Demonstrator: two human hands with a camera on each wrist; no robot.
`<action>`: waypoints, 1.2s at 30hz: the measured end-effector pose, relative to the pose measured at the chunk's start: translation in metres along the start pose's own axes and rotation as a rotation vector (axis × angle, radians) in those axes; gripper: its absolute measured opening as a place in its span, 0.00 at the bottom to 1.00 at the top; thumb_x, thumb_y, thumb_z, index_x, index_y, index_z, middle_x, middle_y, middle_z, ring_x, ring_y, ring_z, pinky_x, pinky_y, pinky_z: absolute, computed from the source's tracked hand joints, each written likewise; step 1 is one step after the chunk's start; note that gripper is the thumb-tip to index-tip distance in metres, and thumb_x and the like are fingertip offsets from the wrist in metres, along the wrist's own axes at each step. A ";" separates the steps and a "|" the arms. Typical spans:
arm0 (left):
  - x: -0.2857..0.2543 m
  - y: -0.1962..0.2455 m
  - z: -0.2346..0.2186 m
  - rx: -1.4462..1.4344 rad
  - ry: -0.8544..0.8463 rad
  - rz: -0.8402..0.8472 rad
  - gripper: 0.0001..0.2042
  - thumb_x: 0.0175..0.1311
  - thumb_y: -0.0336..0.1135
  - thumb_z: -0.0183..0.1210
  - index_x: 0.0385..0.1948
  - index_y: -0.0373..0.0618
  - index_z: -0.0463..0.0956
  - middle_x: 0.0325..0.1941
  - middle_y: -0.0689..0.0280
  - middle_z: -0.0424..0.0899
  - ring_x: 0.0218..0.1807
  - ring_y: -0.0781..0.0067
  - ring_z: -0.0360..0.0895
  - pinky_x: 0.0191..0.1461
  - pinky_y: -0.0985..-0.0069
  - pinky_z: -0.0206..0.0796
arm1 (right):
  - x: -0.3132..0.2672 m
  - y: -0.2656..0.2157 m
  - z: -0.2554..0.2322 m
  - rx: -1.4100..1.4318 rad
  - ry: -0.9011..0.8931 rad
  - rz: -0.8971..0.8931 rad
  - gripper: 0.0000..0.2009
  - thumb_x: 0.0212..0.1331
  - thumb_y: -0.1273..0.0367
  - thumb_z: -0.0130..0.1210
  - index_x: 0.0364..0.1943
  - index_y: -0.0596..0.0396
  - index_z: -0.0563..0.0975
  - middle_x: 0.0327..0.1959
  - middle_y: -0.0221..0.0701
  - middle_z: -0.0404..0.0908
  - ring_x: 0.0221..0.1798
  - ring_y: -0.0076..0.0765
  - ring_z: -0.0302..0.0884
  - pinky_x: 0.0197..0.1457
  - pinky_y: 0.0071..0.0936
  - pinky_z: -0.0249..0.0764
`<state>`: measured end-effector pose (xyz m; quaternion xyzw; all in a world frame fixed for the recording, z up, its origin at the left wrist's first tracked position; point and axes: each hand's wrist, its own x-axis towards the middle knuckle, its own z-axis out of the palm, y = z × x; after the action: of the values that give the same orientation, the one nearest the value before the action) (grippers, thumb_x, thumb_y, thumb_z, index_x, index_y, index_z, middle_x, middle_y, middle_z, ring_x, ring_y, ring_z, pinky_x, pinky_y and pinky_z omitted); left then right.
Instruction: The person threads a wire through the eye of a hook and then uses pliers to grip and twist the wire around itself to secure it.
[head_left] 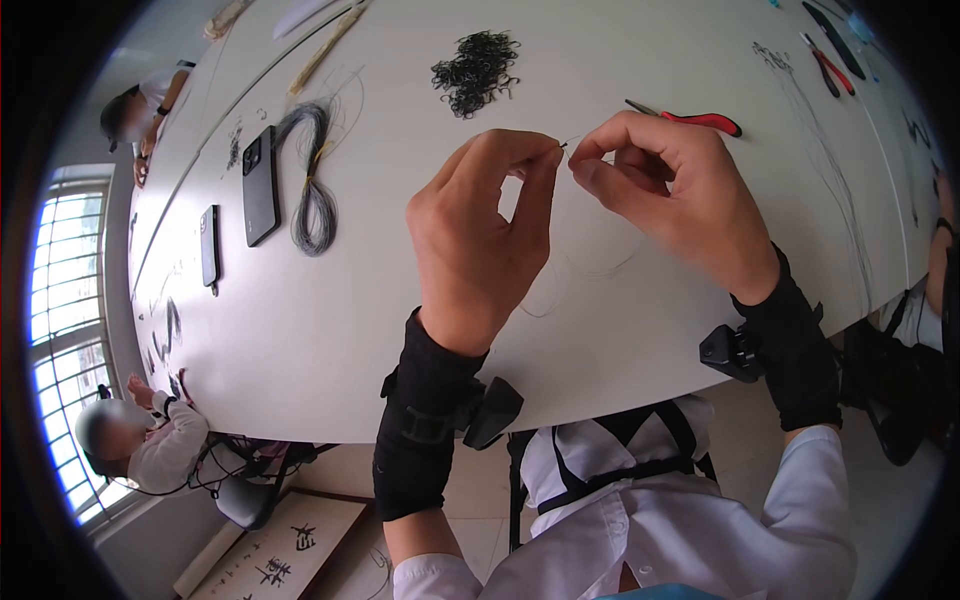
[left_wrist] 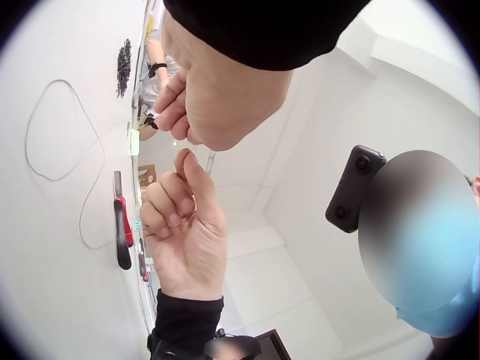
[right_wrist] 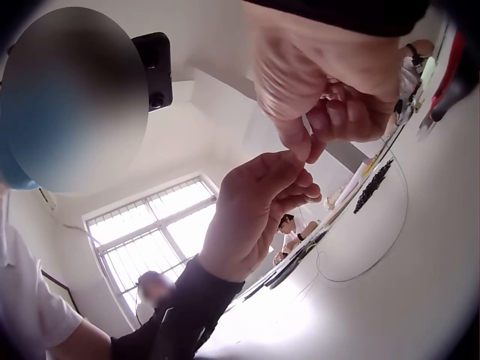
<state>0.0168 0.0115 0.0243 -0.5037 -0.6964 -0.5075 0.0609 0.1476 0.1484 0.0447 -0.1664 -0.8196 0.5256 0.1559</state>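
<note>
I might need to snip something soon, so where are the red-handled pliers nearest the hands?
In the head view, the red-and-black-handled pliers lie on the white table, just beyond the right hand.

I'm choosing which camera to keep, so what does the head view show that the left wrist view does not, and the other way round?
Only the head view shows the larger phone, the smaller phone, the coiled wire bundle and the barred window.

Only the left wrist view shows the dark camera on the person's head and the pale ceiling.

Both show the left hand, the right hand, the pile of small black pieces and the red-and-black pliers.
</note>
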 end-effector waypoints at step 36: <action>-0.002 -0.003 -0.002 -0.135 -0.068 -0.087 0.05 0.59 0.21 0.67 0.33 0.40 0.81 0.32 0.63 0.88 0.33 0.68 0.86 0.39 0.76 0.77 | 0.006 0.009 -0.016 0.235 -0.111 0.022 0.11 0.70 0.64 0.57 0.41 0.58 0.82 0.33 0.19 0.78 0.36 0.10 0.68 0.39 0.13 0.61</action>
<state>0.0149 0.0090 0.0222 -0.4929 -0.6834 -0.5381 -0.0192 0.1495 0.1675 0.0428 -0.1269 -0.7577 0.6282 0.1230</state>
